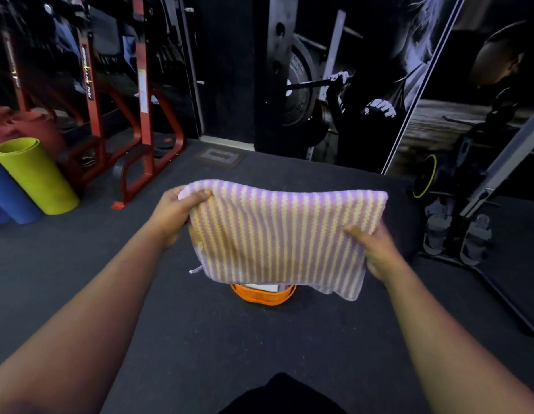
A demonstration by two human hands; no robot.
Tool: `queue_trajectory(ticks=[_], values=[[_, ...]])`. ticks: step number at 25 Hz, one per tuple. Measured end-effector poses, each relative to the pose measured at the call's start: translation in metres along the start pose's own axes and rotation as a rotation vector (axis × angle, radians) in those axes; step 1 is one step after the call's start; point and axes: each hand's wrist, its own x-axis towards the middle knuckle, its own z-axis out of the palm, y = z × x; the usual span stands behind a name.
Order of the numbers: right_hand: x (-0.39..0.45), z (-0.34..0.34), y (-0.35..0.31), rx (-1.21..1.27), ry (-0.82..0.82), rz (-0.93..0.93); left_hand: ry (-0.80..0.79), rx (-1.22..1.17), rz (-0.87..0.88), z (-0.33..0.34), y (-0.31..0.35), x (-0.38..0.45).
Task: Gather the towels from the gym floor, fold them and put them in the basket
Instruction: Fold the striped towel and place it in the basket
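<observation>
I am holding the folded lilac-and-yellow striped cotton towel (277, 234) in the air, left hand (173, 216) pinching its far corner, right hand (376, 249) gripping its side. Its long axis runs across me; the orange plastic basket (264, 295) sits directly beneath, probably already part-filled.

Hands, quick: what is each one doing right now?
Left hand: grips the striped towel at its upper left corner.
Right hand: grips the same towel's right edge.

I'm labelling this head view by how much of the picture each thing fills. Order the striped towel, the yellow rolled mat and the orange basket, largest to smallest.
1. Striped towel, close to the camera.
2. Yellow rolled mat.
3. Orange basket, mostly hidden behind the towel, so its real size is unsure.
</observation>
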Motion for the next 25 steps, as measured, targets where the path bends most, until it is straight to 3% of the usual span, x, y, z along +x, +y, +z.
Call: queue_trajectory(ticks=[1,3,4,6,8,10,12,15,17,19,21,22,25], values=[[-0.007,0.006,0.007,-0.067,-0.074,0.068,0.045,-0.078,0.005,0.001,0.006,0.005],[-0.011,0.019,0.022,-0.106,-0.049,0.129,0.112,-0.224,0.024,-0.001,0.008,0.009],[-0.008,0.026,0.027,-0.021,0.012,0.144,0.119,-0.218,0.023,-0.005,-0.003,0.006],[-0.002,0.036,0.032,0.097,0.119,0.196,0.035,-0.076,-0.14,-0.011,-0.048,-0.021],[0.004,0.035,0.036,-0.042,0.127,0.215,-0.017,0.038,-0.271,-0.012,-0.085,-0.043],[0.005,0.034,0.042,-0.257,0.1,0.264,0.134,-0.057,-0.279,-0.015,-0.094,-0.033],[0.007,0.038,0.051,-0.292,0.162,0.32,0.172,-0.18,-0.296,-0.026,-0.091,-0.019],[0.013,0.046,0.069,-0.344,0.228,0.347,0.12,0.014,-0.332,-0.046,-0.109,-0.015],[0.013,0.051,0.08,-0.331,0.261,0.352,0.187,0.128,-0.354,-0.056,-0.127,-0.014],[0.007,0.059,0.086,-0.229,0.253,0.389,0.215,0.013,-0.335,-0.066,-0.129,-0.01],[-0.001,0.066,0.094,-0.182,0.131,0.4,0.076,-0.036,-0.336,-0.073,-0.129,-0.011],[-0.005,0.068,0.099,-0.219,0.039,0.392,-0.043,0.05,-0.331,-0.077,-0.134,-0.012],[-0.013,0.073,0.119,-0.626,-0.173,0.393,-0.329,0.53,-0.31,-0.078,-0.152,-0.011]])
